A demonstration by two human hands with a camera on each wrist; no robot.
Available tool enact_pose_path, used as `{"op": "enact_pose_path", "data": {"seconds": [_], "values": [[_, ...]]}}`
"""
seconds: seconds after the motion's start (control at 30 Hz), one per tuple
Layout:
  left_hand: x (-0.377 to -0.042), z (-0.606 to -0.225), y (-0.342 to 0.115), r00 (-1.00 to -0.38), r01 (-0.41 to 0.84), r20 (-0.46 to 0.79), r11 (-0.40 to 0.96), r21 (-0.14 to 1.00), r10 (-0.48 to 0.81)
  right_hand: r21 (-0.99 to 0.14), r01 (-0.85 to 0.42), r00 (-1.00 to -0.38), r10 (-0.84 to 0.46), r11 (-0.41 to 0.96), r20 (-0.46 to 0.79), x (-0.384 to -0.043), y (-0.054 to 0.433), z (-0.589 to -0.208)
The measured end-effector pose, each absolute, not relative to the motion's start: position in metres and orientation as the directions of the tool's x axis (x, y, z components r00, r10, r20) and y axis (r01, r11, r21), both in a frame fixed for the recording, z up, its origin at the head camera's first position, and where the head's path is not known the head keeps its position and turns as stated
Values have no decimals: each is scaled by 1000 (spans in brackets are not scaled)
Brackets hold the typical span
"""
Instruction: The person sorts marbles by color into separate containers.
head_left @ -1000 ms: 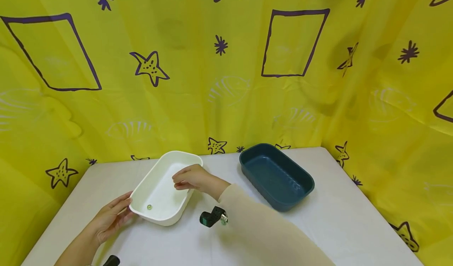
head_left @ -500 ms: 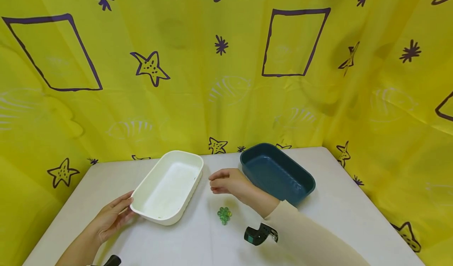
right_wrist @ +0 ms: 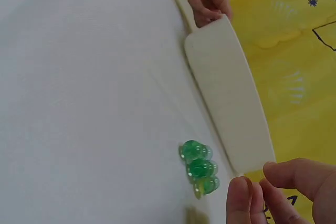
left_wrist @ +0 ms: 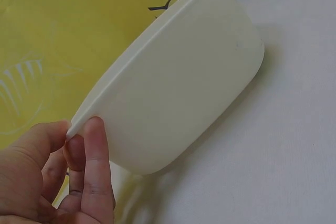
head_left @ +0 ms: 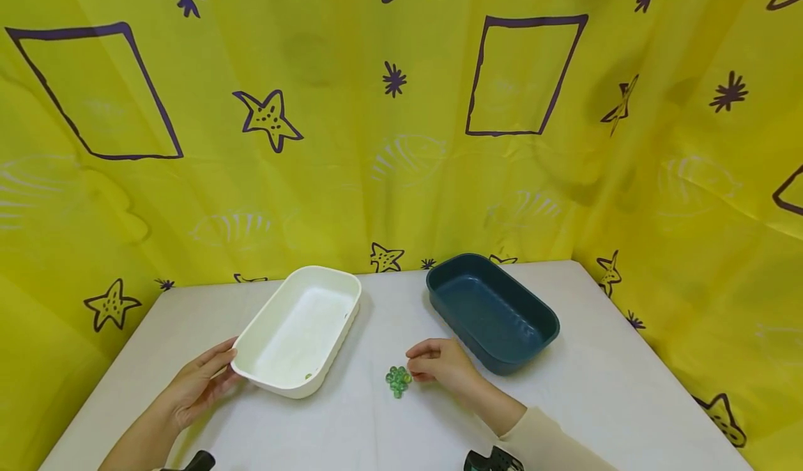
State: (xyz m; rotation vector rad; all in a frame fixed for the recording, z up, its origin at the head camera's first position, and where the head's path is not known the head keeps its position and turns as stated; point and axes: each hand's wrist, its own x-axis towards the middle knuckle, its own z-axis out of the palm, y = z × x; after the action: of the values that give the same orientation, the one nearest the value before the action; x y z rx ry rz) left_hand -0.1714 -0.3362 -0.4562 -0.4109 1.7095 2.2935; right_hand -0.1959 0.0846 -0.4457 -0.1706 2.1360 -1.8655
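Observation:
My left hand (head_left: 201, 385) pinches the near left corner of a white tub's rim (head_left: 266, 386); the left wrist view shows the thumb on one side and fingertips beneath. Inside the white tub lies one small greenish marble (head_left: 308, 376), by the near right corner. A tight cluster of green glass marbles (head_left: 398, 380), one of them yellowish, sits on the table between the two tubs. My right hand (head_left: 447, 368) hovers at the cluster's right edge, thumb and fingers apart. In the right wrist view, nothing shows between its fingertips (right_wrist: 240, 187), and the marbles (right_wrist: 201, 167) are close by.
A dark teal tub (head_left: 489, 311) stands at the back right of the white-covered table (head_left: 351, 436). Behind and to the right hangs a yellow curtain (head_left: 326, 199) with purple drawings.
My right hand has come from over the white tub to the right and nearer, down beside the cluster. The marble inside the tub has shifted rightward. My left hand stays on the rim.

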Motion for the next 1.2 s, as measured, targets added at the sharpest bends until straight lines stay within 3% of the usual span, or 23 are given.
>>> {"op": "enact_pose_path", "data": {"seconds": [0.17,0.7,1.2], "values": [[-171,-457,-336,-931,-356,-364,-277,892,26,-982,125,-949,-274,138,-160,-195,86,-461],[-171,-457,-337,-926,-369,-377,-273,888,24,-970,-15,-966,-256,242,-49,-196,82,-481],[-170,-459,-336,-939,-338,-343,-257,905,27,-957,-30,-960,-274,288,-52,-195,79,-473]]}}
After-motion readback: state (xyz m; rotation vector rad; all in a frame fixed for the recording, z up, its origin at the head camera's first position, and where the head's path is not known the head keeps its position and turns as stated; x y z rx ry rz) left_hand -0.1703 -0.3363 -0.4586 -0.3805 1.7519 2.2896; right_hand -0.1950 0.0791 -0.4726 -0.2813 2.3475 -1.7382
